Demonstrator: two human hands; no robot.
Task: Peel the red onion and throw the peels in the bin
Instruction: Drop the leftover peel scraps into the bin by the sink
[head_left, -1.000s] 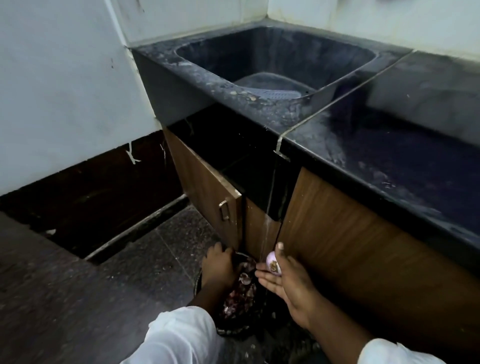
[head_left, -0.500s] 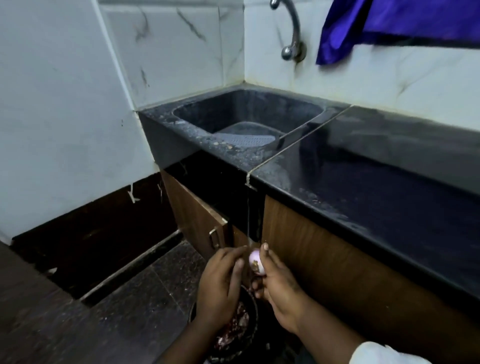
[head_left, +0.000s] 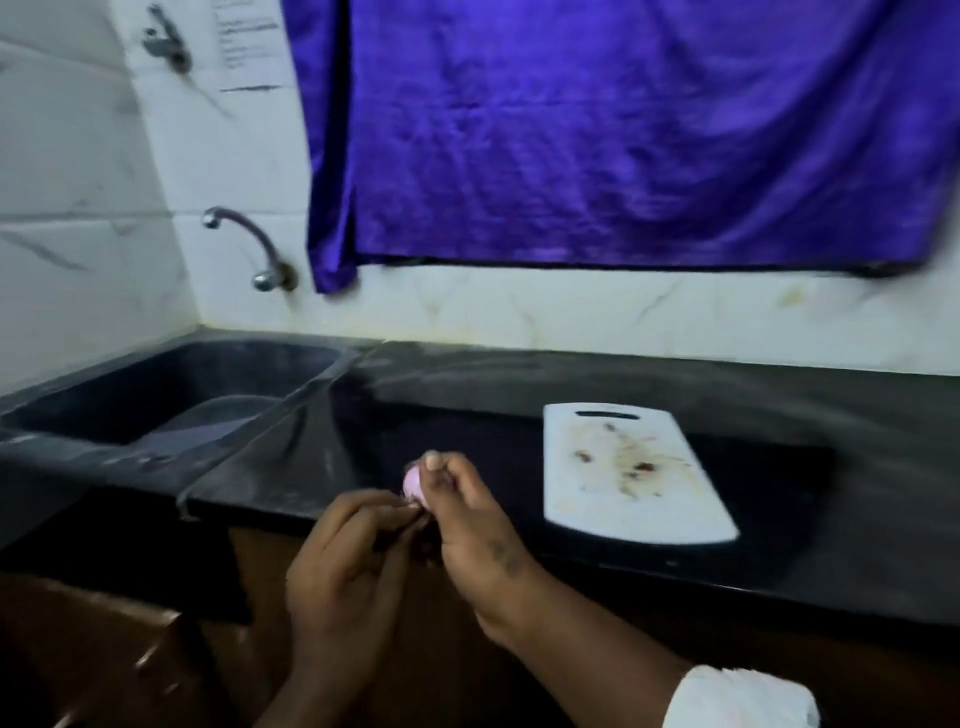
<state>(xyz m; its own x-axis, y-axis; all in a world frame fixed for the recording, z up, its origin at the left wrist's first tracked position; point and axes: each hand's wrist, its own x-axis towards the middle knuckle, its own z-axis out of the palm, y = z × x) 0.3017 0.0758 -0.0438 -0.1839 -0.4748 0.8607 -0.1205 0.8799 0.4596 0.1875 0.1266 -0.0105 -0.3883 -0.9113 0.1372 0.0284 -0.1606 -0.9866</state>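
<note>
A small pale-pink peeled onion (head_left: 412, 483) sits in my right hand (head_left: 467, 525), whose fingers curl round it in front of the black counter's front edge. My left hand (head_left: 348, 566) is just left of it, with its fingertips at the onion's lower side; whether they pinch a bit of peel I cannot tell through the blur. The bin is out of view.
A white cutting board (head_left: 628, 473) with brown peel scraps lies on the black counter (head_left: 779, 415) to the right. A dark sink (head_left: 171, 389) with a tap (head_left: 249, 244) is at the left. A purple cloth (head_left: 623, 130) hangs on the wall. Brown cabinet doors (head_left: 130, 649) are below.
The view has risen from the floor bin to the counter. Both hands came up from the bin with the onion, and my left hand moved from the bin to the onion.
</note>
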